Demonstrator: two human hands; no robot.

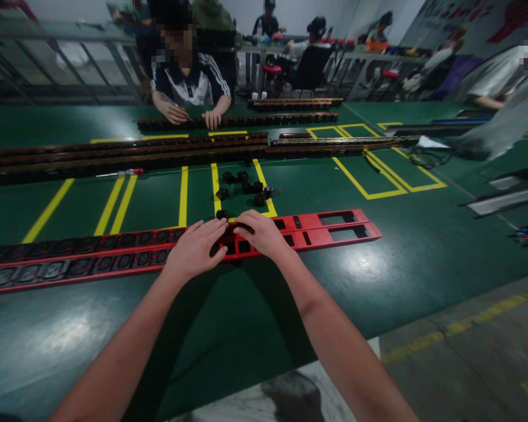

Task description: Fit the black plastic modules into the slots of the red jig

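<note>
Two long red strips (319,221) lie side by side across the green table, their left part fitted with black power sockets (107,262) and their right part showing bare cut-outs. My left hand (198,246) rests over the strips where the row of sockets ends, thumb apart from the fingers. Just to its right, my right hand (259,231) bends its fingers down on the far strip, around a dark piece that the fingers mostly hide. Several loose black sockets (246,186) lie just beyond the strips, one of them close to my left fingertips.
Long dark strips (127,153) stretch across the table behind, with a red-handled screwdriver (121,173) before them. Opposite sits a person (189,76) with both hands at another strip. Further strips (506,196) and another person (506,88) are at the right. Yellow tape marks the tabletop.
</note>
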